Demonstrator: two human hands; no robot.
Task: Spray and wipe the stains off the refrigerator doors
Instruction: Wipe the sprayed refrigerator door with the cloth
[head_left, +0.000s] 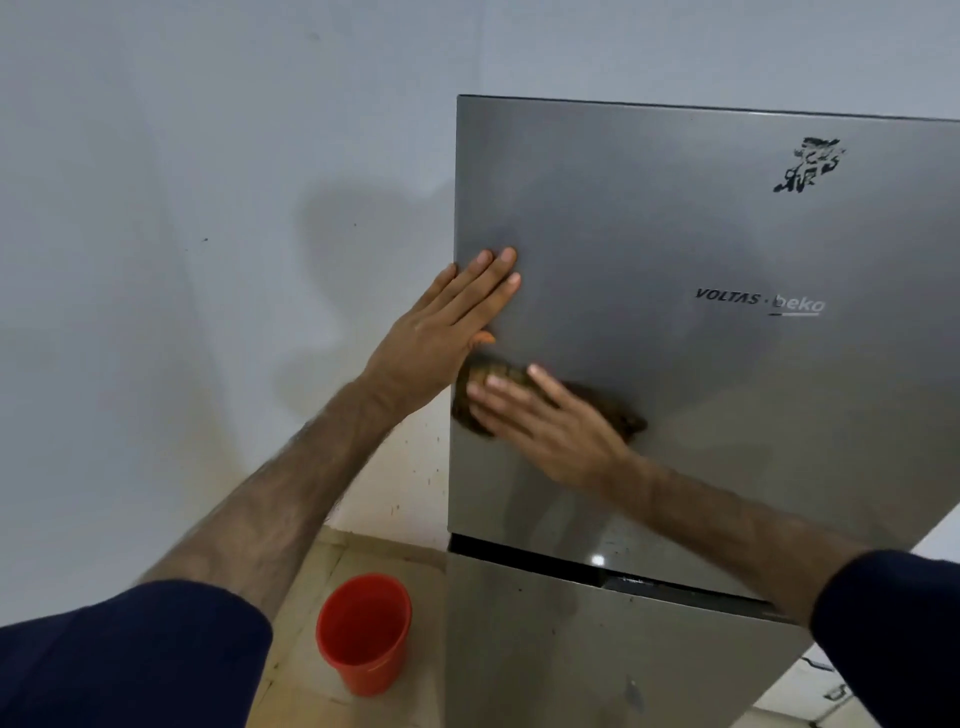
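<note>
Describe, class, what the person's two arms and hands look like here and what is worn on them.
Both hands are bare: no gloves, rings or watch show on the left hand or right hand. The forearms are uncovered and hairy. Dark navy sleeves, the left sleeve and right sleeve, are pushed up toward the elbows.

Bare upper refrigerator door (649, 234) open above and right of both hands, black stain (808, 165) near top right, red bucket (363, 631) on floor beside lower door (571, 649), wall (208, 208) at left.

left arm (291, 483): bare, hairy forearm, dark navy sleeve above elbow | right arm (727, 525): bare forearm, same navy sleeve
</note>
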